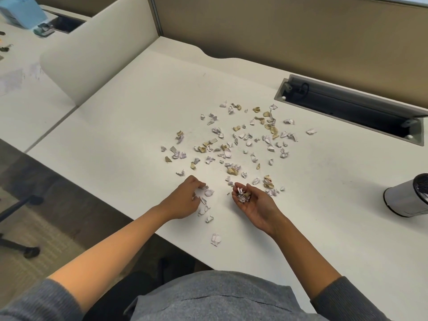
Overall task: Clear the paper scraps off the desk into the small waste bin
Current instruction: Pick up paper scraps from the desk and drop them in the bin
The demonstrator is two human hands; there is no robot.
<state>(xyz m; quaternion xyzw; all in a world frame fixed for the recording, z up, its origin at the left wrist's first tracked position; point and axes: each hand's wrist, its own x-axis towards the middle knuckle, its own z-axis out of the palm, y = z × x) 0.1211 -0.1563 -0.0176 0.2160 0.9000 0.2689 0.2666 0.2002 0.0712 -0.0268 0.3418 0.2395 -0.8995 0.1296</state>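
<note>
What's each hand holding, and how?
Right hand cups a small pile of scraps in its upturned palm. Left hand pinches a scrap on the desk.

- The white desk (pixel 129 126) has a wavy far edge and a recessed cable tray (pixel 352 110) with its flap open at the far right.
- Crumpled paper scraps (pixel 243 144), white and tan, lie scattered across its middle; a few more lie near the front edge.
- The small waste bin (pixel 403 198), white with a dark rim, stands on the desk at the right, well apart from the scraps.
</note>
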